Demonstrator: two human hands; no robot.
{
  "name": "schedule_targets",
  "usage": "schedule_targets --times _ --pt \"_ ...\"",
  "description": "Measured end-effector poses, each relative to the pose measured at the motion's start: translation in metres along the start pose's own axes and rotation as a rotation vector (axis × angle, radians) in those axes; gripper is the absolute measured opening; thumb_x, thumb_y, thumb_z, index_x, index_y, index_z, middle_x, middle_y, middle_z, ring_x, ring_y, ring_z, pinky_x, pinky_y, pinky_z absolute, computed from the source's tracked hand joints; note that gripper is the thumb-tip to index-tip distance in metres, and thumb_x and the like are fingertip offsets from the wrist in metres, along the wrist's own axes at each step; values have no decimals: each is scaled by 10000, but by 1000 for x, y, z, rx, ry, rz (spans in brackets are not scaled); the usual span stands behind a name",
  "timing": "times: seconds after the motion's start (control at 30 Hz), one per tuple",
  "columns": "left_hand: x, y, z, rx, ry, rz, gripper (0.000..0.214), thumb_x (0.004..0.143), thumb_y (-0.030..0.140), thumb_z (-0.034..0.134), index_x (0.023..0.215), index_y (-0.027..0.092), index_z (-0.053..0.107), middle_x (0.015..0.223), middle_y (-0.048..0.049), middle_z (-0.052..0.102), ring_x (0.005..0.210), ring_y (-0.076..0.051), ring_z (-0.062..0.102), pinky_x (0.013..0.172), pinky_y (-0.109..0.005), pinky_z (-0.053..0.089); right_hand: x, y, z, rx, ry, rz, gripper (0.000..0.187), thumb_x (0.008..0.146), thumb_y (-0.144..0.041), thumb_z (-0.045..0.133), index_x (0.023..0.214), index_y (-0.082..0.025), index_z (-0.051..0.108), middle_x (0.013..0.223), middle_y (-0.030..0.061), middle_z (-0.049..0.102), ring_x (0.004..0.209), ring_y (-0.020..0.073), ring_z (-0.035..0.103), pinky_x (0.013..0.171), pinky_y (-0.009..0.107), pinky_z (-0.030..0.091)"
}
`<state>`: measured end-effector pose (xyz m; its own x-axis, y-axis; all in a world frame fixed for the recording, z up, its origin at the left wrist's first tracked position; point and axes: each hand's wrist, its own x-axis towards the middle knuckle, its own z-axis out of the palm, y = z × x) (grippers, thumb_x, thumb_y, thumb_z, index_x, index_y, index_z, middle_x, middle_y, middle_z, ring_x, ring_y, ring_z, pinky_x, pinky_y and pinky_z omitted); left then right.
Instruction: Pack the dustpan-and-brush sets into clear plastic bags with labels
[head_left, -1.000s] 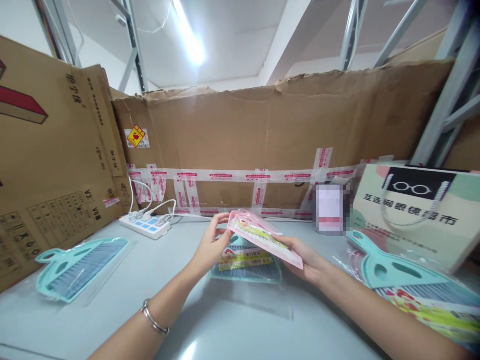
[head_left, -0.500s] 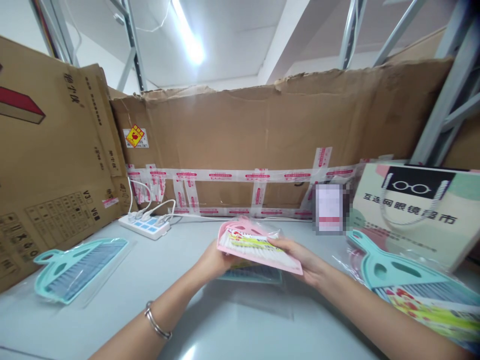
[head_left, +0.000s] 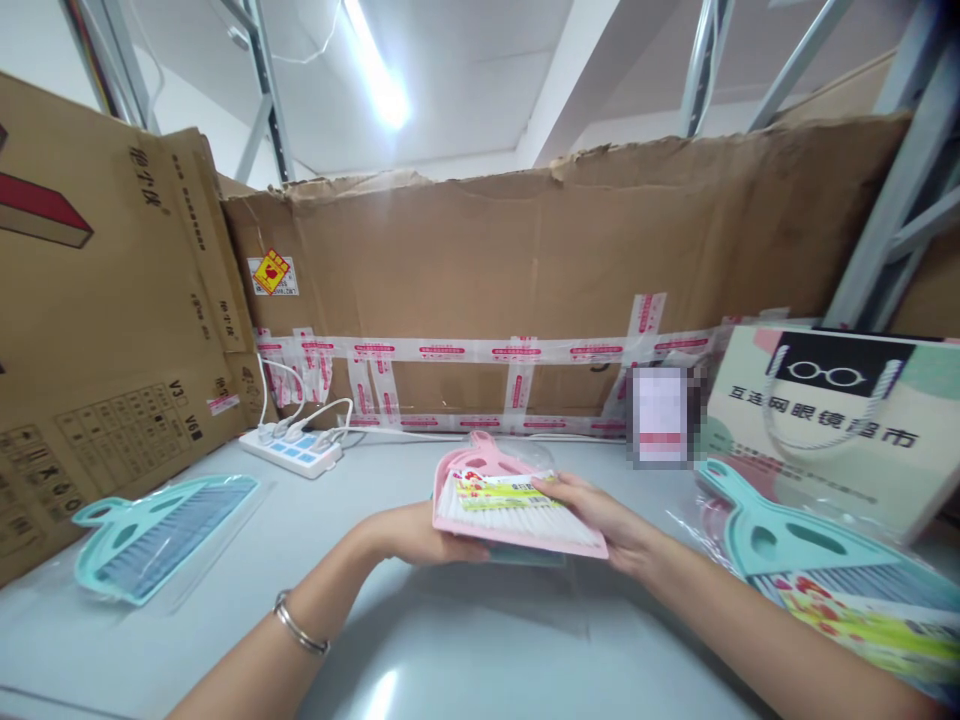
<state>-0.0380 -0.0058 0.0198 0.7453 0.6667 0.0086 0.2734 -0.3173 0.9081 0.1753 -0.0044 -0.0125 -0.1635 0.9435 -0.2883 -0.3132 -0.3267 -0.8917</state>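
Observation:
A pink dustpan and brush set (head_left: 480, 515) with white bristles and a printed label band is held up in front of me, tilted so its face shows. My right hand (head_left: 600, 515) pinches its right side, thumb on top by the label. My left hand (head_left: 431, 535) supports it from the left and below, with the fingertips hidden underneath. Under it, a turquoise dustpan set (head_left: 525, 556) in clear wrap is mostly covered. To the left lies another wrapped turquoise dustpan and brush (head_left: 161, 540). More turquoise sets (head_left: 817, 560) lie beyond my right forearm.
A white power strip (head_left: 292, 450) with plugged cables stands at the back left. Large cardboard boxes (head_left: 480, 260) wall in the grey table (head_left: 450, 660) behind and at left. A paper bag with an eyeglasses print (head_left: 817, 480) and a pixelated object (head_left: 660, 418) stand at the right.
The pink set has tipped so its handle and bristles show more. My left hand has shifted left and flattened beneath its edge, while my right hand keeps its grip.

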Motion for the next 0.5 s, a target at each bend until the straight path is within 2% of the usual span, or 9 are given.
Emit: schedule_targets --times 0.07,0.13,0.17,0.23,0.3,0.33,0.43,0.5 --pt "3 -3 7 9 -84 -120 296 734 407 589 886 165 668 879 -88 662 775 -192 614 750 -331 476 0 -3 -1 43 -26 16 303 774 -171 600 1051 -77 521 867 139 704 722 191 689 679 282 563" --pt "6 -8 17 -21 -43 -184 384 785 449 510 999 153 630 917 -108 656 712 -190 615 678 -340 487 -1 -5 -1 86 -65 75 282 806 -179 553 1055 -47 538 907 158 697 774 191 686 758 289 548" --pt "7 -9 21 -9 -13 -168 411 788 451 506 1060 159 606 956 -113 651 742 -201 618 694 -353 488 -1 -6 0 97 -78 110 282 819 -181 530 1057 -31 545 914 167 695 788 192 684 781 290 541" --pt "6 -10 25 87 20 -52 444 772 432 542 1147 197 569 1076 -104 626 944 -246 593 839 -394 454 -2 -5 1 98 -92 158 301 826 -190 516 1064 -9 553 915 180 693 793 196 684 805 298 530" --pt "4 -7 23 195 -3 85 459 750 410 581 1179 248 560 1196 -64 578 1151 -266 480 992 -398 345 0 -2 1 78 -101 155 326 809 -203 545 1068 -5 561 912 185 693 782 204 684 808 312 526" --pt "2 -5 20 215 -27 116 467 742 412 593 1183 263 559 1228 -49 560 1192 -264 440 1018 -386 316 2 0 0 67 -105 136 337 796 -209 567 1065 -8 566 909 185 693 777 208 684 804 316 526" --pt "1 0 15 103 -53 53 580 683 468 646 1207 242 539 1226 -68 558 1114 -258 492 920 -355 400 7 3 -5 37 -62 30 333 773 -217 601 1043 -23 576 877 169 698 740 202 682 745 298 533" --pt "4 -1 17 -52 38 -34 618 674 539 622 1181 194 553 1165 -99 586 1012 -242 539 833 -339 431 8 3 -6 1 35 -24 297 783 -210 594 1020 -32 571 826 150 701 676 179 673 677 268 530"
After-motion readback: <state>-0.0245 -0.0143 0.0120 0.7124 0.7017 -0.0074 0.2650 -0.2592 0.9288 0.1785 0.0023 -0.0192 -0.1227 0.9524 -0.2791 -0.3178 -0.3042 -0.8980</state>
